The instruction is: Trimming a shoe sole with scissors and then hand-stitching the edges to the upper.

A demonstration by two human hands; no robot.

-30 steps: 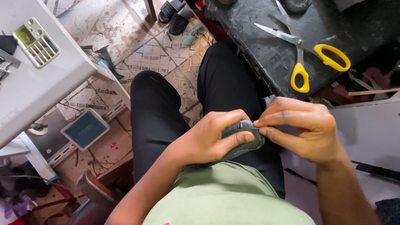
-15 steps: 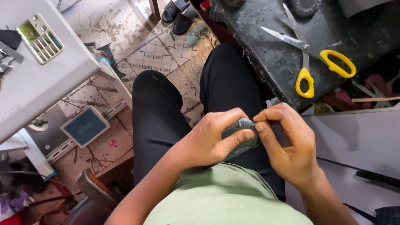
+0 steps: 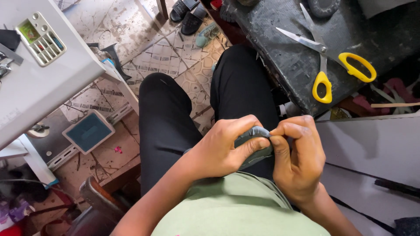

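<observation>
Over our lap, below the scissors [image 3: 326, 65] on the dark table [image 3: 280, 48], we are pinching a small grey cloth piece [image 3: 253, 144] with our left hand [image 3: 221, 150] and right hand [image 3: 297, 159], both closed on it. It seems soft and light, best held by its edge.

Stained patterned tile floor [image 3: 131, 35]; dark worktable [image 3: 297, 65].

Your hands pinch a soft, matt grey cloth piece [image 3: 253, 146]. The scissors [image 3: 326, 57] show bright metal blades and glossy yellow plastic handles, lying on a dark, rough, scuffed surface [image 3: 284, 57]. The tiled floor [image 3: 162, 57] looks matt and stained.
</observation>
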